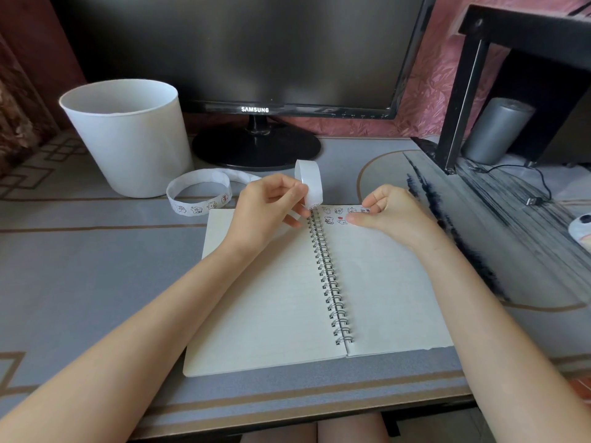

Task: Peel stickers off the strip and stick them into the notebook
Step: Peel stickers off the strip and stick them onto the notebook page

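While the notebook [271,298] lies open and flat on the desk [96,266], square in front of me, my left hand [271,203] sits over the top of the left page, fingers curled, pinching the strip [308,183] between thumb and fingertips just beside the spiral [329,276]. From that grip the strip stands up in a small blank loop, its lower end touching the top of the spiral; the rest of it trails left behind my hand into a loose coil on the desk, printed figures showing along its near side. My right hand [383,212] rests on the top of the right page, fingers curled in, thumb and a fingertip closed on a sticker [364,210] at the page's upper edge — whether it is flat on the paper or partly lifted, I cannot tell. Other stickers [335,215] are on that page: a row along the top, two more just under it. Both pages below are blank. Beyond the coil stands a white bin [128,135] — upright, near the foot of a dark monitor [243,52]. A black cable [534,199] lies well off to my right.
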